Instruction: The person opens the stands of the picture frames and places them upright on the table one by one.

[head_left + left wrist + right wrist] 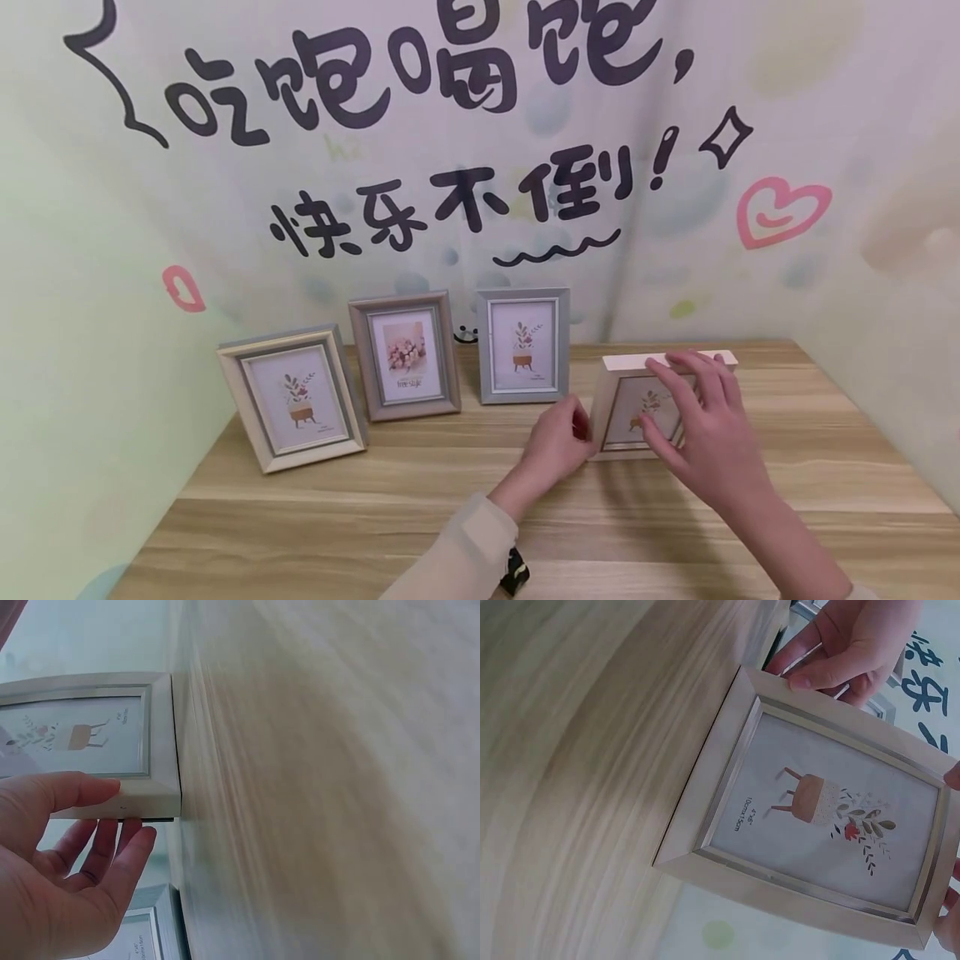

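A person steadies a cream picture frame [637, 404] upright near the back right of a wooden desk [375, 517], both hands on it; the left hand [555, 446] pinches the frame's left edge, thumb on the front face and fingers [124, 851] curled behind, as the left wrist view shows plainly; the right hand [701, 425] lies over the frame's front and top, its fingers [693, 367] long and nearly straight, reaching to the top rim and hiding much of the print; the right wrist view shows only fingertips at the frame's far edge, so whether that grip closes round the rim cannot be told from there; the print behind the glass shows a potted plant on a small stand, with tiny lettering beneath too small to read; to the left, well apart from the held frame, three more frames stand in a row along the wall: a grey frame [522, 343] with a similar plant print nearest, then a taupe frame [405, 354] holding a pink flower picture, then a cream-and-grey frame [292, 398] leaning back at the far left; behind them the pale wall [750, 100] carries large dark painted Chinese characters and a pink heart [780, 212]; a pale sleeve [457, 554] covers the left forearm.
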The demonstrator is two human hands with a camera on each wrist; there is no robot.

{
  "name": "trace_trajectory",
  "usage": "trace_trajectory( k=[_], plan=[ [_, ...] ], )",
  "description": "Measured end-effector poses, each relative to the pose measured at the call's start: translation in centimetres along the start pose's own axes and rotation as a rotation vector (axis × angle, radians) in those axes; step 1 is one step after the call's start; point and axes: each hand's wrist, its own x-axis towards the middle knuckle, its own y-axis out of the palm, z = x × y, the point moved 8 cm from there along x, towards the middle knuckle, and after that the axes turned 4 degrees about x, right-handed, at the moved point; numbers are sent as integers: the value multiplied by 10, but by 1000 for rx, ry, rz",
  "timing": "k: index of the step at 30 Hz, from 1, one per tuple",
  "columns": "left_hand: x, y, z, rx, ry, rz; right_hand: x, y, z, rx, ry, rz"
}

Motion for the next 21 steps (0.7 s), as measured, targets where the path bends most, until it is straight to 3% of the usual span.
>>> trace_trajectory(
  k=[9, 21],
  plan=[
    [-10, 3, -12, 106, 64, 15, 0, -3, -5, 30, -3, -20],
    [-31, 15, -28, 211, 70, 62, -5, -10, -8, 118, -40, -89]
  ],
)
